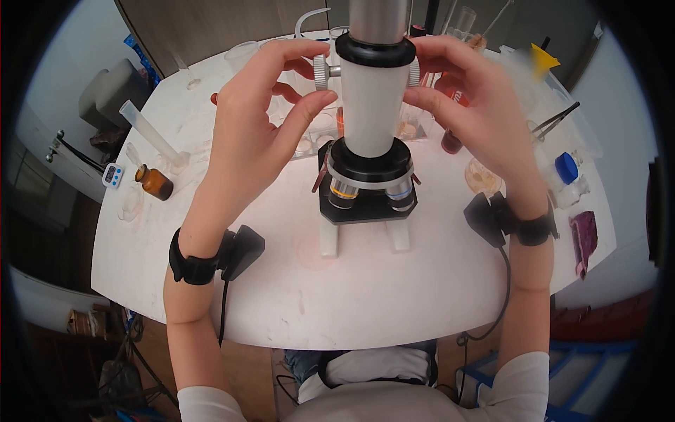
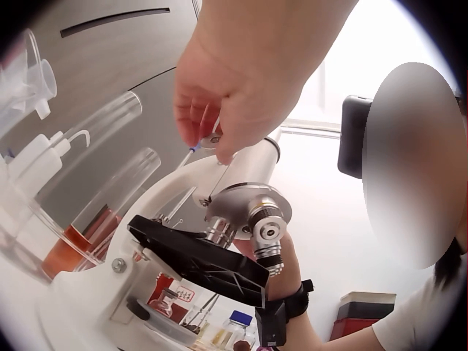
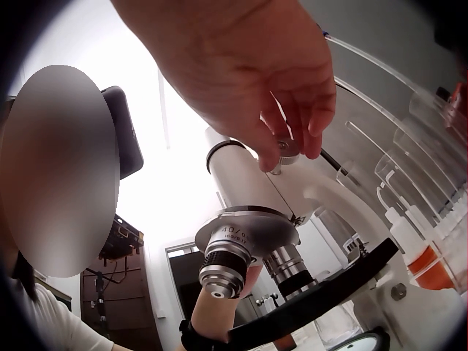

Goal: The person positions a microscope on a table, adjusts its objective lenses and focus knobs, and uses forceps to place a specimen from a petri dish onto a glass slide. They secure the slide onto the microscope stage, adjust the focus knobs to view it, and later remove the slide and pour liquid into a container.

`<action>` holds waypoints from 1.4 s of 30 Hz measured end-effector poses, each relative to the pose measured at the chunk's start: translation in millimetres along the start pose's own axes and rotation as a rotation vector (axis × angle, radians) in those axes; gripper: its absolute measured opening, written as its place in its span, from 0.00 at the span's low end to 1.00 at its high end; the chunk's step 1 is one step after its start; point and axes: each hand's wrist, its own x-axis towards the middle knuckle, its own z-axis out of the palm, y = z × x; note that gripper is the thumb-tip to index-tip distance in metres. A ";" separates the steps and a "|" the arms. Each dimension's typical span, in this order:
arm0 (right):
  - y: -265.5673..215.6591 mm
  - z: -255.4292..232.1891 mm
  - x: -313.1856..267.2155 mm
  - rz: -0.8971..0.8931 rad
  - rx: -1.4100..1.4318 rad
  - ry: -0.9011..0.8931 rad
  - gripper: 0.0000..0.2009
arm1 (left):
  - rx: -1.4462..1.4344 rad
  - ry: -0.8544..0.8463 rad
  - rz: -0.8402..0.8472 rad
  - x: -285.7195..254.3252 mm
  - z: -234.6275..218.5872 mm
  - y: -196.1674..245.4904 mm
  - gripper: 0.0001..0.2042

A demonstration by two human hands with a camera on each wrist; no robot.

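Observation:
A white microscope [image 1: 367,105] stands upright on the table, its objective lenses [image 1: 344,192] above the black stage [image 1: 365,211]. My left hand [image 1: 256,112] pinches the ridged focus knob [image 1: 321,72] on the tube's left side between thumb and fingers. On the opposite side, my right hand [image 1: 474,98] grips the matching knob [image 1: 413,72]. Seen from below in the right wrist view, the right thumb and fingers close round the metal knob [image 3: 287,148]. An objective marked 40 [image 3: 225,262] hangs beside another lens over the stage. The left wrist view shows the left fingertips [image 2: 225,150] at their knob.
To the left stand a plastic measuring cylinder [image 1: 151,133] and a brown bottle [image 1: 153,183]. A timer [image 1: 112,176] hangs at the table's left edge. Tweezers [image 1: 555,119], a blue-capped bottle [image 1: 567,169] and a purple cloth-like piece [image 1: 583,239] lie right. Glassware stands behind the microscope.

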 end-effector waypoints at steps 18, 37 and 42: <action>7.0 -0.3 5.9 0.076 0.096 -0.112 0.18 | -0.228 -0.119 -0.275 5.9 -6.5 -5.9 0.15; 5.3 10.2 7.3 0.370 0.085 -0.034 0.27 | -0.254 -0.196 -0.564 13.9 -5.2 -9.7 0.19; 2.4 7.4 5.9 0.202 0.245 -0.153 0.13 | -0.211 -0.210 -0.545 14.9 -5.2 -7.7 0.19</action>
